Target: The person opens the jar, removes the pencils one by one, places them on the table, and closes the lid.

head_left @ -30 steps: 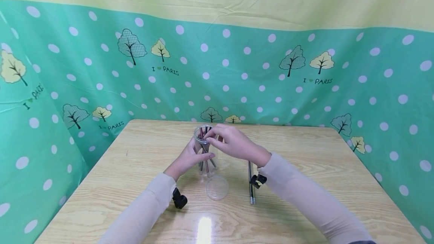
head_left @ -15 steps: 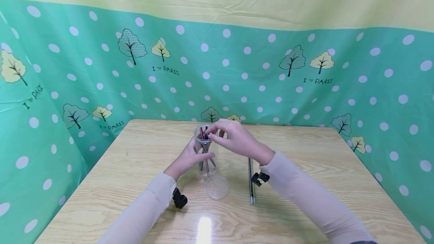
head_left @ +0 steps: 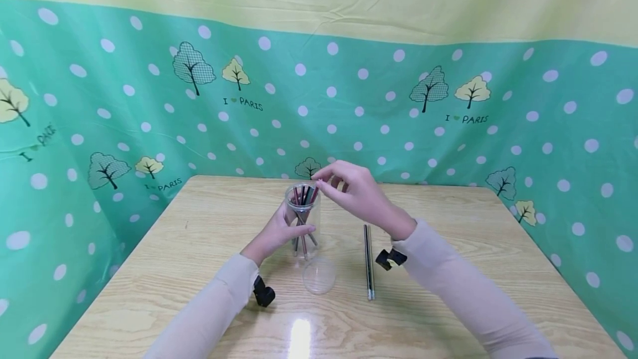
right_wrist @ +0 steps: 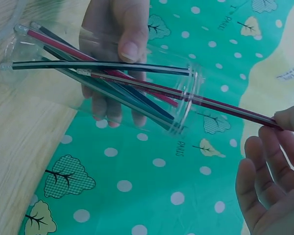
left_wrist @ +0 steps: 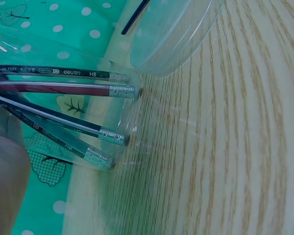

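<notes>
My left hand [head_left: 277, 232] grips a clear plastic jar [right_wrist: 59, 98] upright on the table, thumb across its near side. Several dark and red striped pencils [left_wrist: 54, 100] lean inside, their metal eraser ends at the bottom. Between thumb and fingertips, my right hand [head_left: 358, 194] pinches the upper end of a red striped pencil [right_wrist: 230, 109], just above the jar's open mouth. The lower part of that pencil is still inside the jar. A round clear lid [head_left: 319, 277] lies close in front of the jar.
To the right of the lid, two dark pencils [head_left: 369, 265] lie side by side on the wooden table [head_left: 209, 215]. A green and yellow patterned cloth [head_left: 319, 109] hangs behind the table and along both sides. Each wrist carries a small black camera.
My right hand has risen and drawn back right from the jar mouth, the red pencil's end now showing in its fingertips. The left hand and jar have stayed in place.
</notes>
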A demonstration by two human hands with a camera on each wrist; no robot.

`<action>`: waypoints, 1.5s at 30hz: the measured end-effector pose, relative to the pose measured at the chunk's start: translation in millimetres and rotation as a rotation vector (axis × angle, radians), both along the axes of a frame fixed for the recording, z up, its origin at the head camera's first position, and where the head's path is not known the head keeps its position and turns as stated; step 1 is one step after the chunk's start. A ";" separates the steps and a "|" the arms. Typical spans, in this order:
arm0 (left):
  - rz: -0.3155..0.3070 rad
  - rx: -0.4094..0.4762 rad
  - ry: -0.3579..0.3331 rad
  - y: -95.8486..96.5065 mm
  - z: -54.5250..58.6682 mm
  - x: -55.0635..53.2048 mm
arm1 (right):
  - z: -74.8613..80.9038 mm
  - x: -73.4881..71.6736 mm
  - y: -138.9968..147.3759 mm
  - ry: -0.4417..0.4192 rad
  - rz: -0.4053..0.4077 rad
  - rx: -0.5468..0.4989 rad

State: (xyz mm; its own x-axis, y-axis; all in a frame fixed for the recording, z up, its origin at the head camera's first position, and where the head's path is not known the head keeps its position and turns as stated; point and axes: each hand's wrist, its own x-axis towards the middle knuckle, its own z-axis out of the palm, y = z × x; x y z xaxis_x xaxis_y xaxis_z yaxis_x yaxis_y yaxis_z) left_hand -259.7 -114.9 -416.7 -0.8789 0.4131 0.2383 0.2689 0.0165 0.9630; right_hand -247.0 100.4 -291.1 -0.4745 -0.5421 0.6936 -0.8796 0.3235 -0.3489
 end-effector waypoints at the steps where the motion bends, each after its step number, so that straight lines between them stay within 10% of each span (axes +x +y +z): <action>1: -0.003 -0.003 -0.006 0.2 3.2 2.6 | 1.0 0.0 1.3 0.000 -0.001 -0.012; 18: -0.006 -0.005 -0.020 1.2 11.7 9.3 | 49.0 40.7 13.6 0.044 0.002 -0.170; 45: 0.012 -0.042 -0.025 1.7 13.9 10.7 | 70.8 47.5 44.3 0.099 -0.072 -0.335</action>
State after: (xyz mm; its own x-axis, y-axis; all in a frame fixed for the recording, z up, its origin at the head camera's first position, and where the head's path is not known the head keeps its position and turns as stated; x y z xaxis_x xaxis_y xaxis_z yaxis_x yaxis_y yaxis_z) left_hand -249.1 -113.2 -402.8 -0.8894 0.4118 0.1984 0.2438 0.0604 0.9679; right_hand -199.5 144.7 -220.3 -0.4248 -0.2447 0.8716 -0.8936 0.2678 -0.3603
